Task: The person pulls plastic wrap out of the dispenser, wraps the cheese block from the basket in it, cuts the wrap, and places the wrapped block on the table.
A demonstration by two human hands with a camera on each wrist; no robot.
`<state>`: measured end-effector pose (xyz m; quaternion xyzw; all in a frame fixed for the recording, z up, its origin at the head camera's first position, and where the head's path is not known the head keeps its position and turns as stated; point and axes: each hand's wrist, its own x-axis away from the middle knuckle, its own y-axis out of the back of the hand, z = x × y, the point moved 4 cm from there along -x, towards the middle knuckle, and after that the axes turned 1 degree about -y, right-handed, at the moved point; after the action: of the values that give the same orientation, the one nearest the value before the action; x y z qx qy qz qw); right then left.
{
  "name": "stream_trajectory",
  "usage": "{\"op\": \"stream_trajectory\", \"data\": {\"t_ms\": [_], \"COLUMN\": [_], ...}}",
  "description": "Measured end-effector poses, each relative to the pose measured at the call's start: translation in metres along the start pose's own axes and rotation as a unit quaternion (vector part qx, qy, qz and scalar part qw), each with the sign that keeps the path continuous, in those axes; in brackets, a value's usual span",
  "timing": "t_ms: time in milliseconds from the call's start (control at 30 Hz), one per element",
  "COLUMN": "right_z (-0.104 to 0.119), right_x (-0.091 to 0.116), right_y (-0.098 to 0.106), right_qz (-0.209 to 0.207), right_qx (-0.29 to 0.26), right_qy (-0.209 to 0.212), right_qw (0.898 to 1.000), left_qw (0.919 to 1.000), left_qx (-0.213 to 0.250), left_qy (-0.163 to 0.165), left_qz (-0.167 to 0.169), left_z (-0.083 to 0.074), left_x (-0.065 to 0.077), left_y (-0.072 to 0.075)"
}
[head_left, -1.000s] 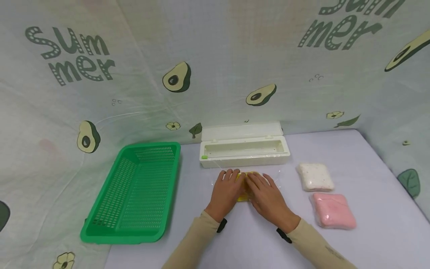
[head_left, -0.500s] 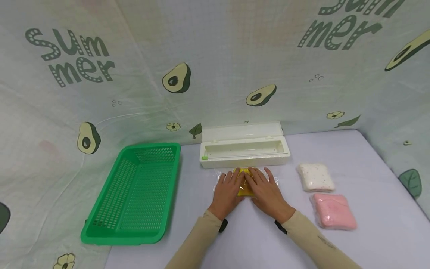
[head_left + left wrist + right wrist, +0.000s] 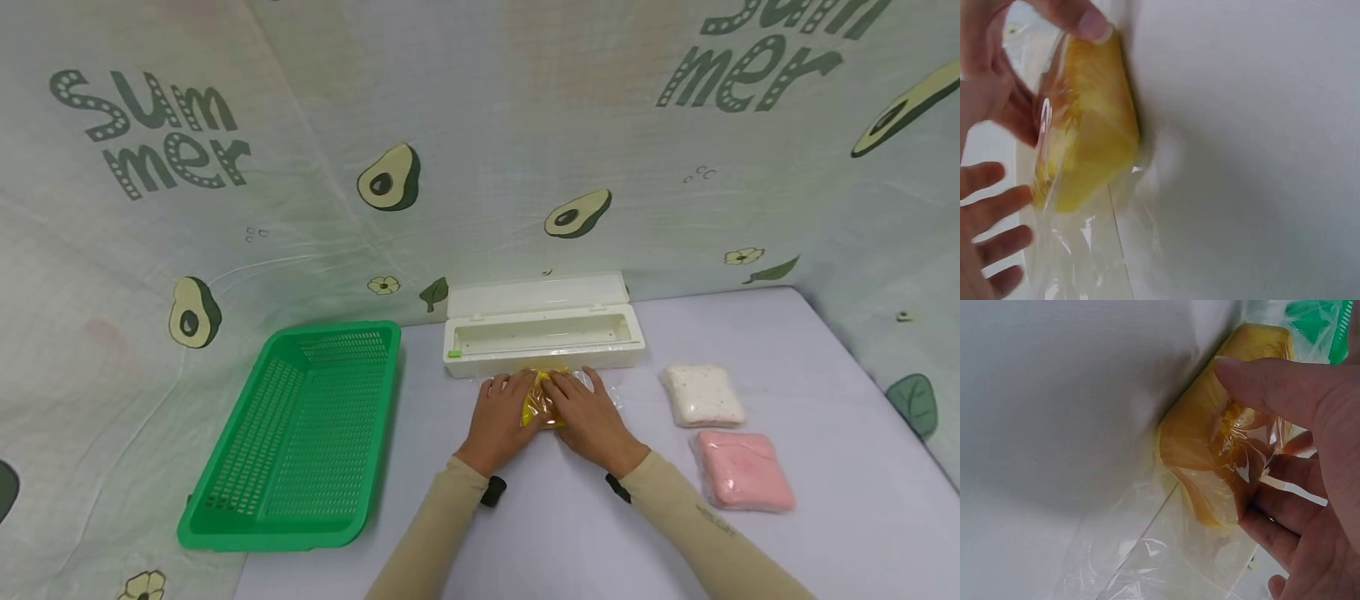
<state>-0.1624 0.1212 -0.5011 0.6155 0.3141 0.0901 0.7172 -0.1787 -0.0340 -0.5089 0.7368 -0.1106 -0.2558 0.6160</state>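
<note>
A yellow block [image 3: 542, 402] in clear plastic film lies on the table in front of the long white box, between both hands. My right hand [image 3: 592, 417] grips it, thumb across the near side and fingers behind, as the right wrist view shows. From the other side my left hand [image 3: 501, 418] holds its left end, with thumb at the near edge and fingers spread along the far side. In the left wrist view the yellow block [image 3: 1094, 125] looks tilted, and loose clear film [image 3: 1079, 256] trails from one end. The palms hide part of it in the head view.
The white box [image 3: 543, 362], lid raised, stands at the back with a small green piece on its front left. A green basket [image 3: 378, 417] is to the left. At right lie a film-wrapped white block [image 3: 703, 396] and a film-wrapped pink block [image 3: 744, 471].
Both hands and the yellow block have shifted away from me, closer to the white box. The film spread out at the sides has drawn in, and the hands have parted a little over the block.
</note>
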Motion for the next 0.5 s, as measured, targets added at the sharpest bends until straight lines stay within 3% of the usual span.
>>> {"op": "stream_trajectory", "data": {"t_ms": [67,133,233,300,400,500], "right_z": [0.000,0.000,0.000,0.001,0.001,0.002], "right_x": [-0.001,-0.001,-0.002,-0.002,-0.001,0.000], "right_y": [0.001,0.001,0.002,0.003,0.004,0.005], "right_qz": [0.002,0.006,0.005,0.000,-0.009,-0.010], "right_qx": [-0.009,-0.016,-0.026,-0.032,-0.038,-0.044], "right_qy": [-0.002,-0.004,-0.006,-0.004,0.000,0.002], "right_qw": [1.000,1.000,1.000,0.999,0.999,0.999], "left_qw": [0.9977,0.9891,0.9627,0.9420,0.9245,0.9230], "left_qx": [0.046,0.089,0.153,0.193,0.230,0.242], "left_qy": [0.032,0.072,0.143,0.183,0.228,0.254], "left_qz": [-0.038,-0.093,-0.171,-0.204,-0.201,-0.158], "left_z": [0.008,0.020,0.043,0.059,0.080,0.096], "left_x": [-0.001,-0.002,-0.004,-0.005,-0.006,-0.007], "left_y": [0.005,0.013,0.021,0.025,0.026,0.021]}}
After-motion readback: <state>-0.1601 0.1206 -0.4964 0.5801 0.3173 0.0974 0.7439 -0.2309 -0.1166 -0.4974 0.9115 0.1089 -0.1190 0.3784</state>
